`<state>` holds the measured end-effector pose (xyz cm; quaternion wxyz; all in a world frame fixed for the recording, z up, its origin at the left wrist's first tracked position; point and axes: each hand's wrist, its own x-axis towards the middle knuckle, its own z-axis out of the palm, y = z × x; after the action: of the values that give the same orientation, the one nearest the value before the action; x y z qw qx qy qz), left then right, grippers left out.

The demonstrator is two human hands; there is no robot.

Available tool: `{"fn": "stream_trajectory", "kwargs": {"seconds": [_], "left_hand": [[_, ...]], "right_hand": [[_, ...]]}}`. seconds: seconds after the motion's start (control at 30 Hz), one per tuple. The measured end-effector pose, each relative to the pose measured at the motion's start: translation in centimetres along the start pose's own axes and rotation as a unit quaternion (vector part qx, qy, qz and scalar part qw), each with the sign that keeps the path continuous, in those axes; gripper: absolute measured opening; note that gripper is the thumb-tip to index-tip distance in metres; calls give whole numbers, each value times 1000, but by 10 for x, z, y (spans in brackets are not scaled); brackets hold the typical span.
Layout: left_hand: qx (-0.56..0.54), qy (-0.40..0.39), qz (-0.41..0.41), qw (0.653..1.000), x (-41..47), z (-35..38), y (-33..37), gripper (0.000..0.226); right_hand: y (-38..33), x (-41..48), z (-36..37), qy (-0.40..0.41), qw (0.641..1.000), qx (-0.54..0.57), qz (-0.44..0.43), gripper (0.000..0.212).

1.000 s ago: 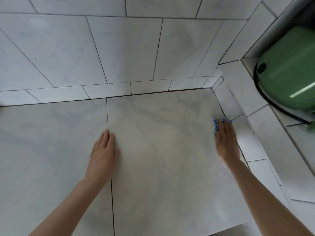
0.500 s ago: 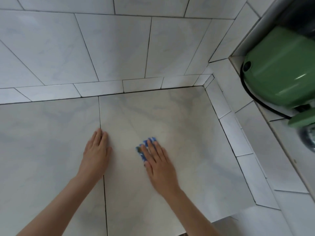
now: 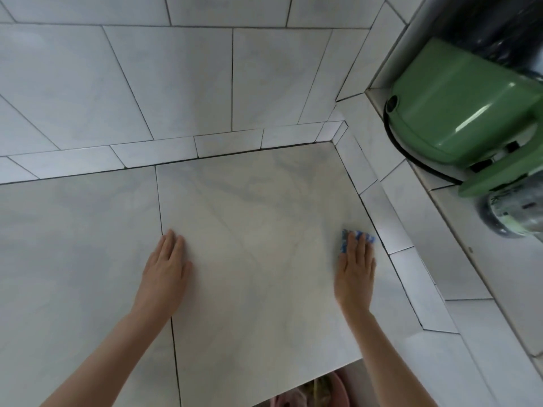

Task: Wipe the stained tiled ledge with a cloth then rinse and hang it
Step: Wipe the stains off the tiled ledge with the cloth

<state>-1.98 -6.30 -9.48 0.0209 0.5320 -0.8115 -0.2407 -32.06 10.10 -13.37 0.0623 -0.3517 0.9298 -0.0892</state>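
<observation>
The tiled ledge [image 3: 252,207] is pale grey marble-look tile with dark grout lines. A small blue-and-white cloth [image 3: 349,235] lies flat on it near the right edge, mostly covered by my right hand [image 3: 355,268], whose straight fingers press it down. Only the cloth's far edge shows past the fingertips. My left hand [image 3: 166,271] rests flat on the ledge beside a grout line, fingers straight and together, holding nothing.
Tiled walls [image 3: 176,83] rise behind and to the right of the ledge. A green appliance [image 3: 464,113] with a black cord sits on a higher shelf at the right, with a dark blurred jar [image 3: 505,212] beside it. The ledge's front edge [image 3: 308,380] drops off below.
My right hand swept the cloth from the right edge to the middle of the ledge and back to the right edge. My left hand stayed flat in place.
</observation>
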Motion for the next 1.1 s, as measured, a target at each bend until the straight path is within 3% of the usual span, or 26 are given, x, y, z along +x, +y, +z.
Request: {"fn": "stream_trajectory", "kwargs": {"seconds": [0.23,0.37,0.43,0.63,0.8,0.87,1.1], "left_hand": [[5,-5,10,1000,-2,-1,-2,51],[9,-10,16,1000,-5,-2,-4,52],[9,-11,19,1000,-6,-3,-4,52],[12,-13,27,999,-13,-2,-2,52],[16,-14,36,999,-19,-1,-3,52],[16,-13,33,999,-21,0,-2,52],[15,-18,32,999,-26,3,4,52]], "right_hand": [[-122,-121,24,-51,968,84,-233,52],[-110,-116,21,-58,948,24,-311,50],[-82,-87,18,-63,954,17,-293,50],[27,-10,-5,-46,996,-17,-70,57],[29,-28,-8,-16,1000,8,5,58],[10,-46,-4,-6,1000,14,-2,54],[-68,-140,13,-51,982,41,-178,50]]}}
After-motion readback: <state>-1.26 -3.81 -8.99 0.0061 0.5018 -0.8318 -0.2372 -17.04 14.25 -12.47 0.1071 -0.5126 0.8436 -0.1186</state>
